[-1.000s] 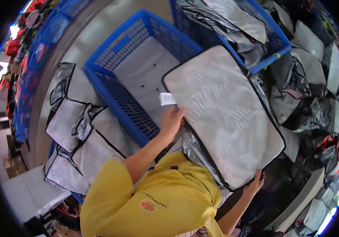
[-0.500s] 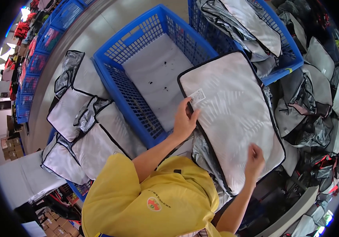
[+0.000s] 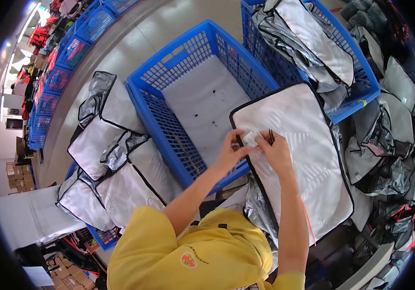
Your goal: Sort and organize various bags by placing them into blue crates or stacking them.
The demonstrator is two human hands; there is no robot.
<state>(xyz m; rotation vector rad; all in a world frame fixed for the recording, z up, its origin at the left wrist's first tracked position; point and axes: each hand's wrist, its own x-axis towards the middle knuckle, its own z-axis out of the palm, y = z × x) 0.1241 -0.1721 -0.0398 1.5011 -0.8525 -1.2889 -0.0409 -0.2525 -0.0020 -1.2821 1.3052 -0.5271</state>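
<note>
From the head view, the left hand [image 3: 230, 153] and right hand [image 3: 276, 151] both pinch a small white tag [image 3: 251, 138] at the silver bag's [image 3: 304, 159] edge, just right of the empty blue crate [image 3: 169, 130], so packing looks undone.

An empty blue plastic lattice crate [image 3: 188, 77] stood on the grey concrete floor [image 3: 135, 34]. A second blue crate [image 3: 357, 96] held folded silver bags [image 3: 314, 43]. More silver black-edged bags [image 3: 115, 164] lay stacked left.
</note>
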